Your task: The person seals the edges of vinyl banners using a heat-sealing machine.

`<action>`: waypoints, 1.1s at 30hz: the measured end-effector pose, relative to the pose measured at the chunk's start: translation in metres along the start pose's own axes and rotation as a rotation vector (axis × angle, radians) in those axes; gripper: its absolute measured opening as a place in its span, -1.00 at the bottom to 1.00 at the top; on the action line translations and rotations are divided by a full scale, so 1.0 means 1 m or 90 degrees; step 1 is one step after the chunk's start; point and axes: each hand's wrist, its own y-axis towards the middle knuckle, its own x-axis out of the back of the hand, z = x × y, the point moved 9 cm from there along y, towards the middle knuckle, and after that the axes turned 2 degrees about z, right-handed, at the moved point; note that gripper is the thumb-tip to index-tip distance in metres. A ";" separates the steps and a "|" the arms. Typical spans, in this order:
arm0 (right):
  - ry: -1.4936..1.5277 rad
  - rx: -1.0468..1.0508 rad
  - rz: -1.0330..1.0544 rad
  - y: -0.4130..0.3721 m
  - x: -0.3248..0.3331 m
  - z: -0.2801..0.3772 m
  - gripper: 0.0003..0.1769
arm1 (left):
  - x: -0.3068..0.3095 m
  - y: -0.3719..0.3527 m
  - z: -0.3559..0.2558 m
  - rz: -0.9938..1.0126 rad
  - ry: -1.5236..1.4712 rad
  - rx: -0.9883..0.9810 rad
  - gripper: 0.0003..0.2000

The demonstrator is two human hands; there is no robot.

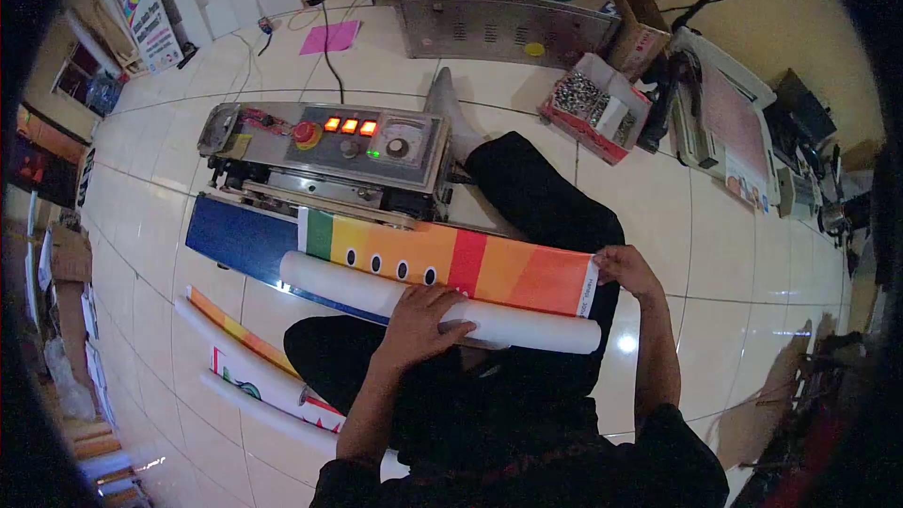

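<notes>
A partly rolled printed banner (527, 275) lies across my lap, its far edge at the front of a sealing machine (268, 141). Orange, yellow, red and green show on the unrolled strip, with several dark ovals; the rolled part (536, 327) is white outside. My left hand (423, 323) lies over the roll near its middle, fingers curved on it and thumb apart. At the right end, my right hand (628, 273) pinches the banner's edge between thumb and fingers. The machine has a red button (305, 134), three lit orange switches and a dial (398, 145).
A blue flat bed (235, 233) extends under the banner's left end. More rolled prints (254, 395) lie on the tiles at lower left. Behind stand another metal machine (508, 26), a box of small metal pieces (597, 113) and a cardboard box (640, 26).
</notes>
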 end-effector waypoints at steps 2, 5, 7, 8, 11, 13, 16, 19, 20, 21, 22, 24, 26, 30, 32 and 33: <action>0.000 -0.003 -0.002 0.002 -0.005 0.000 -0.73 | 0.000 -0.002 -0.001 -0.002 0.005 -0.009 -0.55; -0.010 -0.015 -0.015 0.001 -0.009 0.005 -0.74 | -0.002 -0.002 -0.010 -0.020 -0.006 -0.012 -0.56; -0.021 -0.021 -0.018 0.001 -0.012 0.007 -0.75 | -0.005 0.006 -0.036 0.019 -0.035 -0.040 -0.57; 0.004 -0.018 -0.017 0.002 -0.014 0.006 -0.76 | -0.011 0.010 -0.052 0.060 -0.060 -0.068 -0.57; 0.030 -0.012 -0.012 0.004 -0.019 0.010 -0.77 | -0.047 0.023 -0.110 0.138 -0.132 -0.207 -0.55; 0.031 -0.003 0.004 0.009 -0.023 0.009 -0.78 | -0.069 0.032 -0.154 0.200 -0.109 -0.323 -0.53; -0.007 0.003 -0.009 0.018 -0.023 0.000 -0.81 | -0.091 0.038 -0.189 0.133 -0.086 -0.448 -0.57; 0.061 -0.017 -0.022 0.018 -0.028 0.005 -0.81 | -0.134 0.049 -0.193 0.267 0.087 -0.493 -0.63; 0.047 -0.027 -0.034 0.016 -0.029 0.009 -0.81 | -0.136 0.054 -0.190 0.299 0.113 -0.480 -0.69; 0.033 -0.038 -0.050 0.015 -0.029 0.011 -0.81 | -0.134 0.058 -0.188 0.295 0.113 -0.474 -0.69; 0.029 -0.039 -0.047 0.016 -0.031 0.013 -0.81 | -0.143 0.060 -0.182 0.376 0.162 -0.459 -0.69; 0.046 -0.047 -0.046 0.016 -0.033 0.015 -0.82 | -0.148 0.064 -0.173 0.459 0.211 -0.450 -0.69; 0.038 -0.046 -0.040 0.020 -0.036 0.017 -0.82 | -0.146 0.064 -0.170 0.445 0.170 -0.475 -0.69; 0.036 -0.005 -0.012 0.025 -0.044 0.020 -0.84 | -0.139 0.066 -0.169 0.325 0.161 -0.535 -0.70; 0.039 -0.015 -0.013 0.028 -0.049 0.019 -0.83 | -0.141 0.067 -0.165 0.370 0.090 -0.502 -0.73; 0.039 -0.023 -0.010 0.030 -0.050 0.018 -0.82 | -0.139 0.067 -0.165 0.369 0.089 -0.504 -0.73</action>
